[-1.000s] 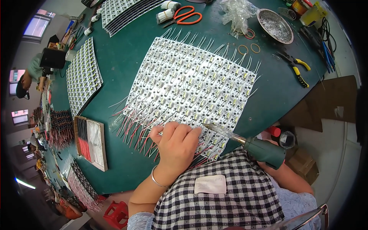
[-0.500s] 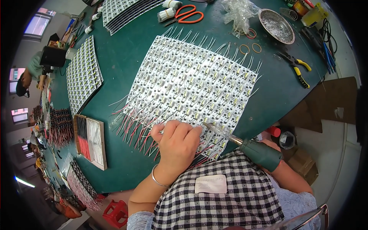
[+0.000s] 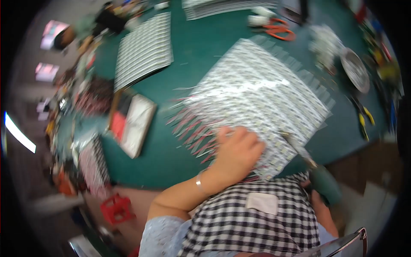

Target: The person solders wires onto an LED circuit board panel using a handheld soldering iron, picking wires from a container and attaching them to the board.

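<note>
Soldering, apparently: right hand clamps green-handled iron, lower right; left hand, fingers curled, pinch indeterminable, touches white wire-fringed circuit panel. Next likely requirement: steadiness.

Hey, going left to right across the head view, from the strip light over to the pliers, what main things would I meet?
Strip light, wire box, left hand, soldering iron, pliers.

Board sheet: white, wire-fringed, lying diagonally on the counter
Soldering iron: green-handled, slanting, tip over the sheet's near part
</note>
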The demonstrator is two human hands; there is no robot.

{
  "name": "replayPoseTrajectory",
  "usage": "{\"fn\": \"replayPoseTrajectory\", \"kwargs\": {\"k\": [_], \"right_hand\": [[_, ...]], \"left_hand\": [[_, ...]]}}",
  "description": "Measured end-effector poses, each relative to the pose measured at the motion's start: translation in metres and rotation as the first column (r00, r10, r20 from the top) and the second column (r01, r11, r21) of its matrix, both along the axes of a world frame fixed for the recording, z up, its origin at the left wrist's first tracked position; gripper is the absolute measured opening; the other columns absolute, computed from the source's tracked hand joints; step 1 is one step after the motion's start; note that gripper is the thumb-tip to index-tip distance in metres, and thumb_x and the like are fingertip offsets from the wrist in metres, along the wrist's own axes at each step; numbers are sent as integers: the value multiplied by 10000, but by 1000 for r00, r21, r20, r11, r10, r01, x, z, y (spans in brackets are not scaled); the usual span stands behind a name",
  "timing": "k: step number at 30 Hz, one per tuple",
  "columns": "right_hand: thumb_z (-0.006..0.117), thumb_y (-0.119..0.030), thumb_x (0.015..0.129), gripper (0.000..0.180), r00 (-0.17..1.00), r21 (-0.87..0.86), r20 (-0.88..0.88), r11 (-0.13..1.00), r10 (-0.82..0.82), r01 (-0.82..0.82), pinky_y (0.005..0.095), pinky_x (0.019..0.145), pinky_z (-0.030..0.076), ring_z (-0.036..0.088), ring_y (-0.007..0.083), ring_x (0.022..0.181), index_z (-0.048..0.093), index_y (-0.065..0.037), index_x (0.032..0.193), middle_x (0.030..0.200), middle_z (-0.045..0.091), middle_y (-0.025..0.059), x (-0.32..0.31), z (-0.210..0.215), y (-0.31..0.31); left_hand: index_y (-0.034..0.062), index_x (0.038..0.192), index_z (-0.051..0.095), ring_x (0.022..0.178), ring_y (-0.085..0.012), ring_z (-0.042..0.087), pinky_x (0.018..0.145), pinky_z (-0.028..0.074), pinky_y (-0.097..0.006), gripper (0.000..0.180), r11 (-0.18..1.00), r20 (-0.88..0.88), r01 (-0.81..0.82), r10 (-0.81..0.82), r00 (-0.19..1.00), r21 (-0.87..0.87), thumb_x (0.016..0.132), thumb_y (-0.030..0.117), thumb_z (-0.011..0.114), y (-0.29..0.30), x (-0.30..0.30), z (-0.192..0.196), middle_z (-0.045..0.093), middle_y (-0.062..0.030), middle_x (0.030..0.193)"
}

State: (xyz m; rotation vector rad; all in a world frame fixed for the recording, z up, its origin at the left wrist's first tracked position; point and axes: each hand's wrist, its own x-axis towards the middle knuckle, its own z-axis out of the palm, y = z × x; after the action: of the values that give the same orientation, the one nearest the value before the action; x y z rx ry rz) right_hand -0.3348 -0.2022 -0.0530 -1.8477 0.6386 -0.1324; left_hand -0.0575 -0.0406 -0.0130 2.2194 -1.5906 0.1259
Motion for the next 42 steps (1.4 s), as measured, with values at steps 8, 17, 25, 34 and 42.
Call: {"fn": "replayPoseTrajectory", "kwargs": {"k": [8,17,25,34,42], "right_hand": [[456,-416,911,621,968,-5,243,998,-57,60,308,778,422,542,161,744,382,75,1285,773,608,94,19,-11,-6],[497,-391,898,616,954,213,283,977,-95,34,335,794,437,551,137,755,368,61,1296,1004,592,109,34,13,3],[596,-308,862,386,987,123,100,986,-123,111,274,661,496,626,161,703,540,11,1072,859,626,74,25,-4,-4],[630,-271,838,371,965,173,202,976,-169,134,259,642,509,624,147,696,546,13,1060,868,614,76,23,10,1],[629,-141,818,292,985,222,137,972,-104,72,269,657,515,640,156,731,562,15,1056,876,635,89,19,22,-6]], "left_hand": [[93,702,642,685,-241,531,626,384,-381,18,908,168,-381,408,897,-172,700,88,659,88,101,28,575,-45,686],[87,757,699,784,-311,567,728,458,-408,86,604,157,-789,773,615,114,716,134,640,165,182,-3,635,-110,805],[16,783,594,667,-176,574,627,447,-294,99,633,-8,-761,770,638,140,748,108,608,179,201,-16,587,-98,700],[16,855,637,758,-208,591,716,453,-323,125,658,-53,-747,746,664,-94,830,134,603,169,180,-5,634,-89,814],[89,906,679,656,-206,563,560,471,-295,295,998,-161,-13,4,987,-58,650,-48,628,18,18,14,561,-56,733]]}}
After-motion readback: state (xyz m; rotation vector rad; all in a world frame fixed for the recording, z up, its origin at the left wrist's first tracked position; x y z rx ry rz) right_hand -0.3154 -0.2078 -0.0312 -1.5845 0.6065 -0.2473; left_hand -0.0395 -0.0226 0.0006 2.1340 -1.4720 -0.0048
